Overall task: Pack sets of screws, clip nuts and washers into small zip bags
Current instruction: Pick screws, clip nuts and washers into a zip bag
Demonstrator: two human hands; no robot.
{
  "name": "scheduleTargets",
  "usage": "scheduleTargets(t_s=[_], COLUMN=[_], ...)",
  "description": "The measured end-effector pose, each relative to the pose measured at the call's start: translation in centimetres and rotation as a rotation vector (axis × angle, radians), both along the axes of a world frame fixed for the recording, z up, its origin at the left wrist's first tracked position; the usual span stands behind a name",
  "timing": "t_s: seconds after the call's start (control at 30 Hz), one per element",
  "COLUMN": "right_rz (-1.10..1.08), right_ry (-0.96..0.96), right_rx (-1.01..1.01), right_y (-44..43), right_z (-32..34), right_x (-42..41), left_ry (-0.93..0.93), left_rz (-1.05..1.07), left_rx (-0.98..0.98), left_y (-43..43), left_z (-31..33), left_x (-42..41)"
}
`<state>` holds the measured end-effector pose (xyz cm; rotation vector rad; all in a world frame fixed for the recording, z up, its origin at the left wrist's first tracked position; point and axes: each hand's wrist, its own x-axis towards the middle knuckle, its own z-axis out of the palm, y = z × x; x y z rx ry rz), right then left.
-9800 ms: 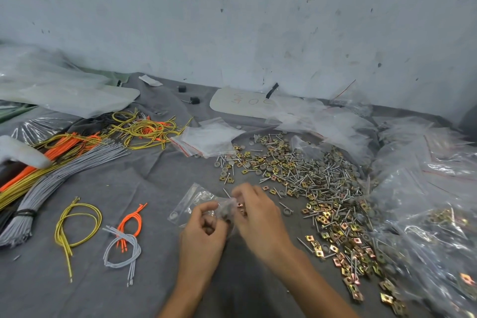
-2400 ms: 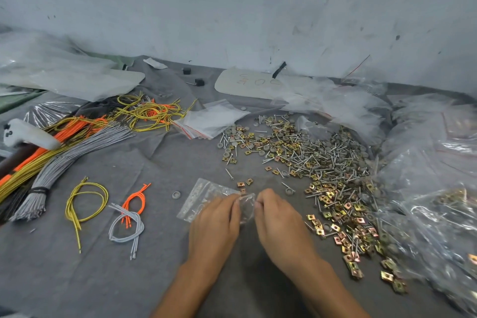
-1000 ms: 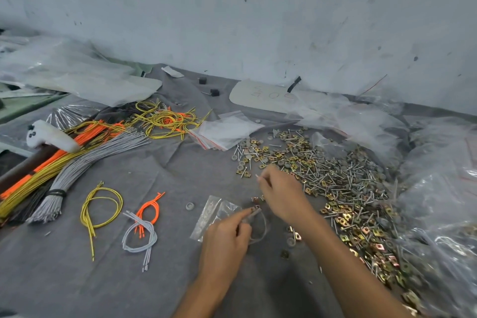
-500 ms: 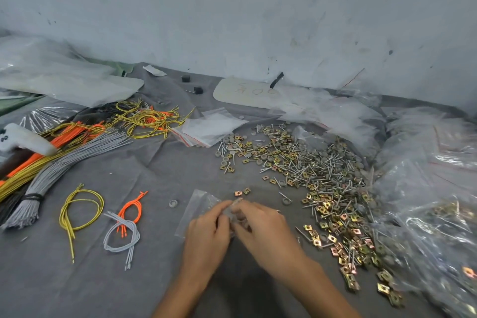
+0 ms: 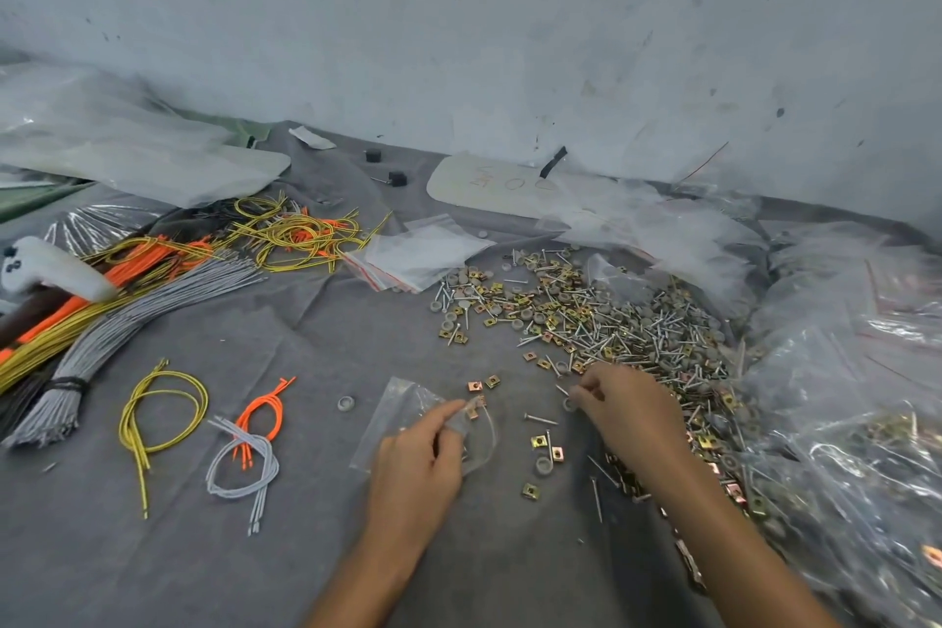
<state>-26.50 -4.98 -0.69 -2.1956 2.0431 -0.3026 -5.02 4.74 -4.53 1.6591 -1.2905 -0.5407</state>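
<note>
Loose wire loops [image 5: 163, 416] lie at far left on the grey cloth [image 5: 316, 352]. My left hand [image 5: 418, 467] pinches the mouth of a small zip bag [image 5: 400, 411], which lies flat on the cloth. My right hand [image 5: 629, 416] curls its fingertips at the near edge of the hardware pile [image 5: 611, 321]; I cannot tell whether they grip a part.
</note>
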Motion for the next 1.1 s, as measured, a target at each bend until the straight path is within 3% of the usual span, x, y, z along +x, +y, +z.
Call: scheduleTargets(t_s=[0.3, 0.47, 0.6, 0.8, 1.1], right_rz=[0.109, 0.148, 0.150, 0.366, 0.521], right_ry=[0.003, 0.107, -0.152, -0.365, -0.140], right_rx=[0.020, -0.016, -0.094, -0.114, -0.095], right_y=[0.8, 1.7, 3.5, 7.7, 8.2], right_z=[-0.9, -0.8, 0.2, 0.9, -0.3], right_x=[-0.1, 0.4, 0.4, 3.3, 6.8], left_ry=[0.011, -0.003, -0.065, -0.094, -0.146], left_rz=[-0.019, -0.023, -0.020, -0.035, -0.107], left_rx=[-0.009, -0.023, -0.035, -0.029, -0.067], left_y=[0.1, 0.2, 0.0, -0.1, 0.1], left_z=[0.3, 0.2, 0.2, -0.2, -0.3], left_x=[-0.2, -0.1, -0.1, -0.1, 0.2])
